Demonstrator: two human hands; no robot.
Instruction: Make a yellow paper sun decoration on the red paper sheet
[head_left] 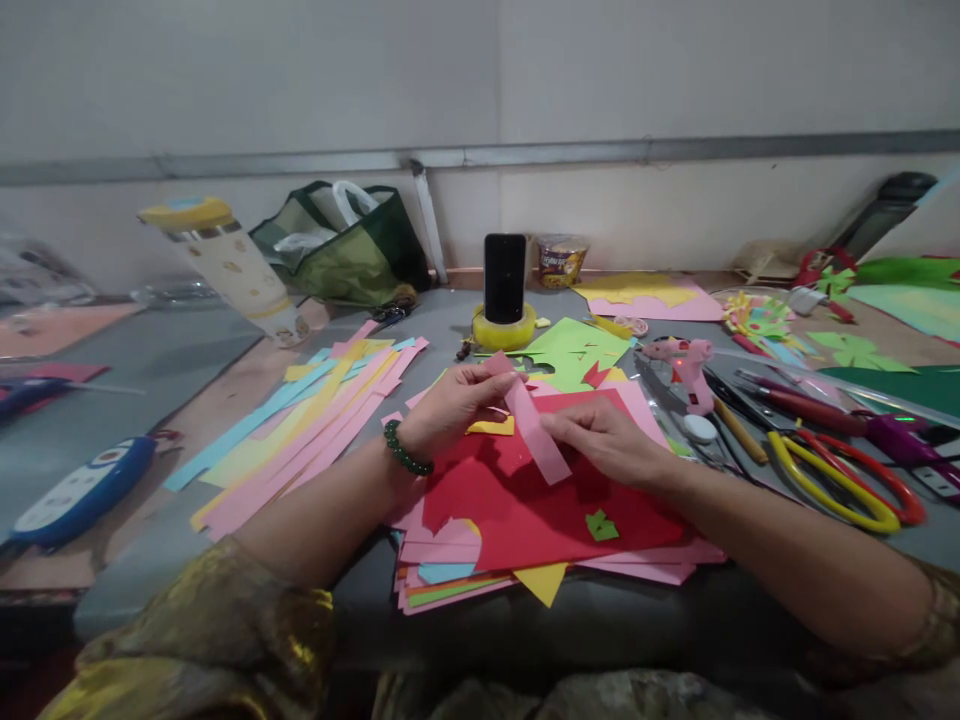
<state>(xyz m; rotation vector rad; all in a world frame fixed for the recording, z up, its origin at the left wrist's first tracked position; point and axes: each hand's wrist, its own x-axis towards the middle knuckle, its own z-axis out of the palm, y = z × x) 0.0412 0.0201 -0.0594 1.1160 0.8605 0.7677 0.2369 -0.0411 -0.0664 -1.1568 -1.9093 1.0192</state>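
A pink paper strip (536,432) slants in the air over a red sheet (517,520). My left hand (465,400), with a green bead bracelet at the wrist, pinches the strip near its upper end. On the strip's right edge, the fingers of my right hand (596,435) are closed, thumb against the paper. Under the red sheet lies a stack of coloured paper (450,590) in pink, blue, green and yellow. A small folded green paper piece (601,525) rests on the red sheet. Behind my hands is a light green sheet (577,350) with cut slits.
Left of the stack lie several coloured paper strips (300,430). On the right are a pink glue gun (686,370), yellow-handled scissors (825,485) and other tools. A phone (505,278) stands in a yellow tape roll (504,328). A tumbler (229,265) and a blue utility knife (86,490) are on the left.
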